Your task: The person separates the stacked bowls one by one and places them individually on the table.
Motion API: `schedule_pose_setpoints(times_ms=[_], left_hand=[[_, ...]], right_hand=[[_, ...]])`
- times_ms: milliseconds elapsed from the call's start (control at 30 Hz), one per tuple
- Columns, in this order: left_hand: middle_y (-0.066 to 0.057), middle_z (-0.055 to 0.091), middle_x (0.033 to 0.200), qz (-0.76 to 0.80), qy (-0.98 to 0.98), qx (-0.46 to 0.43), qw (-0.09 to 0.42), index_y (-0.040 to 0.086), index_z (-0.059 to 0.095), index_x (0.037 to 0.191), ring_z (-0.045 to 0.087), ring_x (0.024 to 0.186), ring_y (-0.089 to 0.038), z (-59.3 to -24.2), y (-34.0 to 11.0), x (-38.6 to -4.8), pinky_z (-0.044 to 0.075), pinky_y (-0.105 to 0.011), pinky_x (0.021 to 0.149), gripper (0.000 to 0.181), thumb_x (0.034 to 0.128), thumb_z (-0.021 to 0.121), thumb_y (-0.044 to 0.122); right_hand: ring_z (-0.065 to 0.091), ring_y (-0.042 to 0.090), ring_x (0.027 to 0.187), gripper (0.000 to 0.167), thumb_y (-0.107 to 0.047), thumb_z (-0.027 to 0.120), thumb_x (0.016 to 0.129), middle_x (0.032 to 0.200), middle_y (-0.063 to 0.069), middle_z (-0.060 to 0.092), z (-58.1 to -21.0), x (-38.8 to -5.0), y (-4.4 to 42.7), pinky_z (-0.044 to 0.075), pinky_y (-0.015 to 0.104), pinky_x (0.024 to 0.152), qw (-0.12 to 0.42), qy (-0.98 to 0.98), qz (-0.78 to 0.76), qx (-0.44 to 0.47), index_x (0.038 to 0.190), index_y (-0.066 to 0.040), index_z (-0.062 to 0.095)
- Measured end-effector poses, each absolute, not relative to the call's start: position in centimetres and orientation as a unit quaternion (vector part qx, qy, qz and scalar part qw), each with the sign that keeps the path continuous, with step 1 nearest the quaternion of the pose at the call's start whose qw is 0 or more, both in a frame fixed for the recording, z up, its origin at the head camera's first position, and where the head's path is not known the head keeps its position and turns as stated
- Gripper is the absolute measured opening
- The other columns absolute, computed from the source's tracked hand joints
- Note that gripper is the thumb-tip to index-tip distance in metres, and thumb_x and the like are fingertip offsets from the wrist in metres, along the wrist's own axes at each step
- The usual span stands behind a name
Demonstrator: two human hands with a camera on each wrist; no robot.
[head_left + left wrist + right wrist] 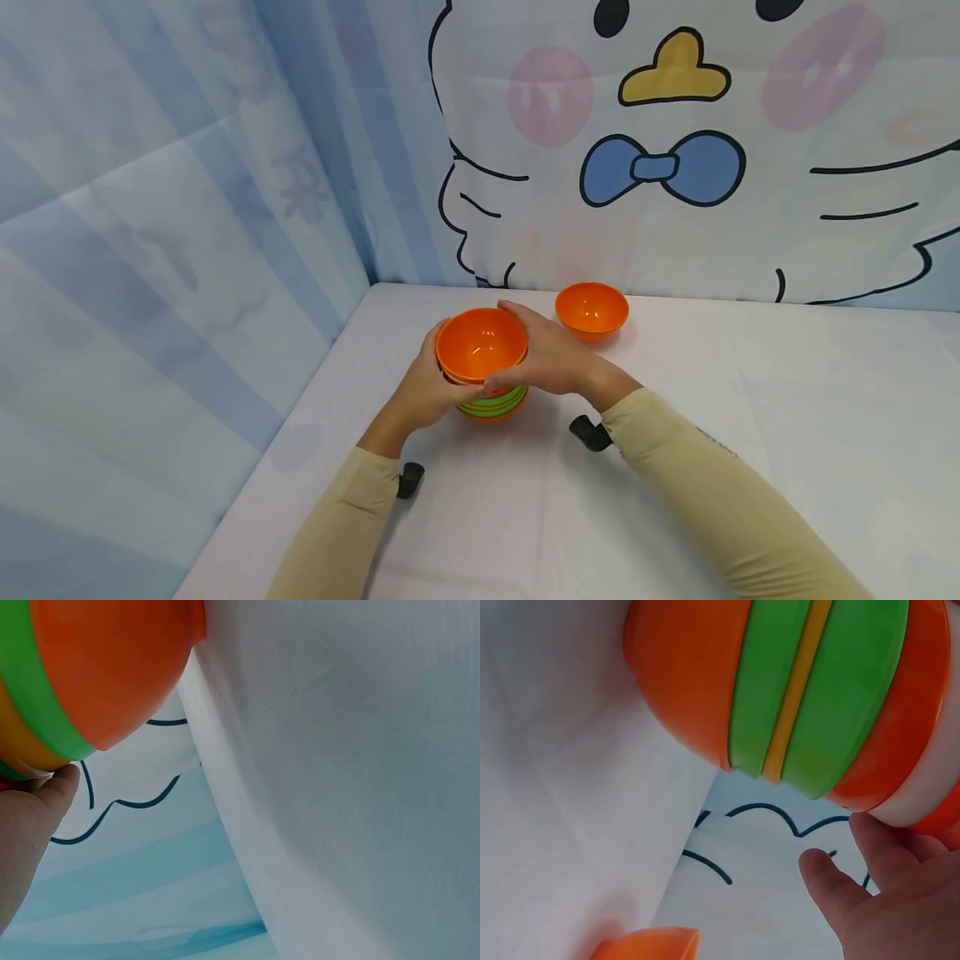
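A stack of nested bowls (491, 403), orange, green, yellow and white, stands upright on the table, an orange bowl (482, 343) on top. My left hand (427, 392) curls round the upper bowls from the left, its thumb in front; the left wrist view shows its fingertips against the stack (112, 667). From the right, my right hand (551, 354) grips the same upper bowls, thumb in front and fingers behind. In the right wrist view the right hand (900, 885) touches the stack (825, 697) near a white bowl, one finger held off it.
A single orange bowl (592, 310) stands behind and right of the stack, near the back edge of the white-covered table (750, 417). Patterned curtains (187, 208) hang behind and along the left side. A black device shows at each wrist.
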State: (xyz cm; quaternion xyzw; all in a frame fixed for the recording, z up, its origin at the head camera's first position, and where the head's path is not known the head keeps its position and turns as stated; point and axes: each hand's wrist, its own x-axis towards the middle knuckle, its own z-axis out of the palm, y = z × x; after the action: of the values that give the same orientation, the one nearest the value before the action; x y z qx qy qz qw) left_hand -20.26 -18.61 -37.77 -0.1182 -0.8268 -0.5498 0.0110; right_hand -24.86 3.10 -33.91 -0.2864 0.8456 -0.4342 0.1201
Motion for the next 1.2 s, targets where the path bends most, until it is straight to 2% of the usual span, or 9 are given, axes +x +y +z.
schedule_pose_setpoints(times_ms=[400, 633, 900, 1200], left_hand=[[-0.011, 0.038, 0.152, -0.549, -0.828, -0.112, 0.008, 0.008, 0.016, 0.157, 0.043, 0.134, -0.030, -37.7, -18.6, -20.2, 0.045, -0.048, 0.104, 0.104, 0.0801, 0.086, 0.020], [-0.007, 0.040, 0.150, -0.556, -0.823, -0.120, 0.013, 0.010, 0.019, 0.156, 0.043, 0.132, -0.028, -37.7, -18.5, -20.2, 0.047, -0.046, 0.103, 0.102, 0.0796, 0.086, 0.020], [-0.005, 0.041, 0.149, -0.559, -0.820, -0.124, 0.017, 0.010, 0.022, 0.156, 0.045, 0.130, -0.027, -37.7, -18.5, -20.4, 0.047, -0.045, 0.104, 0.102, 0.0784, 0.088, 0.019], [-0.012, 0.035, 0.155, -0.539, -0.838, -0.085, -0.005, 0.007, 0.012, 0.159, 0.042, 0.134, -0.031, -37.4, -18.5, -20.1, 0.042, -0.049, 0.107, 0.113, 0.0776, 0.088, 0.026]], right_hand=[[0.052, 0.020, 0.121, 0.101, -0.043, 0.085, 0.073, 0.140, 0.000, 0.051, -34.6, -24.9, 2.9, 0.053, 0.042, 0.093, 0.096, 0.843, -0.450, -0.278, 0.154, -0.014, 0.034], [0.052, 0.023, 0.121, 0.096, -0.041, 0.085, 0.073, 0.140, 0.003, 0.051, -34.6, -24.9, 3.0, 0.052, 0.044, 0.095, 0.077, 0.833, -0.470, -0.281, 0.152, -0.012, 0.037], [0.052, 0.025, 0.123, 0.095, -0.034, 0.085, 0.075, 0.143, 0.005, 0.050, -33.6, -24.8, 3.7, 0.052, 0.044, 0.096, 0.066, 0.819, -0.496, -0.282, 0.152, -0.011, 0.036], [0.051, 0.031, 0.123, 0.095, -0.027, 0.086, 0.076, 0.146, 0.011, 0.046, -32.0, -25.0, 6.0, 0.053, 0.046, 0.095, 0.047, 0.810, -0.525, -0.258, 0.153, -0.008, 0.033]])
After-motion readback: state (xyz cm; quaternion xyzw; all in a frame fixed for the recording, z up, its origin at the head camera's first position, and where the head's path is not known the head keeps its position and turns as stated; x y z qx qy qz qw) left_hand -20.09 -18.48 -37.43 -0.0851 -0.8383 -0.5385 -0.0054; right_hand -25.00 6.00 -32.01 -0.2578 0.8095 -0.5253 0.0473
